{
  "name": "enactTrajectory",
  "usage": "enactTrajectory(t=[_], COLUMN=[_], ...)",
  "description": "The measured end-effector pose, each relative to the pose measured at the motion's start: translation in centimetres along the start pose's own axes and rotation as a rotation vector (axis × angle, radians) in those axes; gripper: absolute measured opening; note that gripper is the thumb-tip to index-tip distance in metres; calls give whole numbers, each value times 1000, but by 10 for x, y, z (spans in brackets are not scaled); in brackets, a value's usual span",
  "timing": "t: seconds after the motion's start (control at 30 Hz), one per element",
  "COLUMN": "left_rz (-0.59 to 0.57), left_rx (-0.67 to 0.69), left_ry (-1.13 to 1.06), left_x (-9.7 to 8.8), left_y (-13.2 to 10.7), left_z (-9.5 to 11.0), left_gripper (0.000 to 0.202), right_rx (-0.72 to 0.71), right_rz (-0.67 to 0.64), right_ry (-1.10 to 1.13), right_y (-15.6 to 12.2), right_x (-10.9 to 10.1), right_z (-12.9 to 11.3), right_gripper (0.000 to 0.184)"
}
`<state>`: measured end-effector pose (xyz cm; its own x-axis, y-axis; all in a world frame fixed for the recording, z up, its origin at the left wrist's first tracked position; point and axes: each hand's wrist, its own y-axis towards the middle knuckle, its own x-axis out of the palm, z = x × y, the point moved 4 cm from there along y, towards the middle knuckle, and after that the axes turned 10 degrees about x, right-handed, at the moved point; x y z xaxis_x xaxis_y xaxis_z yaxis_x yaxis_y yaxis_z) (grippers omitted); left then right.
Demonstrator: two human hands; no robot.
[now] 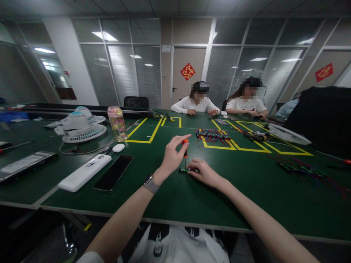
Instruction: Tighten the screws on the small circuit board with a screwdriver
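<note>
My left hand [172,154], with a grey-banded watch on its wrist, grips a small screwdriver [185,150] by its orange-and-black handle. The index finger rests on the handle's orange top and the thumb is at its side. The screwdriver stands upright, its thin shaft reaching down to a small green circuit board [182,170] on the table. Fingers of my right hand [204,171] pinch the board's right end and hold it against the tabletop. They cover part of it, and the exact spot under the screwdriver tip is too small to make out.
Left on the green table [153,197] lie a black phone [113,173], a white power bank [85,172], a white earbud case [118,148], a bottle [117,124] and fans [82,128]. Wired boards [213,137] lie ahead, more [309,171] at right. Two people sit opposite.
</note>
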<state>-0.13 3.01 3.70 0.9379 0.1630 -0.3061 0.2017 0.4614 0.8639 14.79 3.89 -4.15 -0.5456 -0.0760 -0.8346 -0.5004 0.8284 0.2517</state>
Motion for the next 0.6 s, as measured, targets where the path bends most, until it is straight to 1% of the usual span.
enactTrajectory(t=[0.1, 0.27, 0.33, 0.47, 0.53, 0.6], left_rz=[20, 7, 34, 80, 62, 35], left_rx=[-12, 2, 4, -12, -16, -7], left_ry=[74, -14, -4, 116, 110, 48], left_x=[-1, 1, 0, -4, -3, -2], left_y=[-1, 0, 0, 0, 0, 1], left_z=[0, 1, 1, 2, 2, 3], left_gripper=[25, 34, 30, 19, 22, 29], right_rx=[8, 10, 11, 12, 12, 11], right_rz=[2, -6, -9, -6, -6, -8], right_ry=[0, 7, 0, -8, -6, -3], right_y=[0, -1, -1, -1, -1, -1], right_x=[-1, -1, -2, -2, -2, -3], right_z=[-1, -2, -2, -3, -3, -3], right_gripper=[13, 13, 12, 12, 13, 13])
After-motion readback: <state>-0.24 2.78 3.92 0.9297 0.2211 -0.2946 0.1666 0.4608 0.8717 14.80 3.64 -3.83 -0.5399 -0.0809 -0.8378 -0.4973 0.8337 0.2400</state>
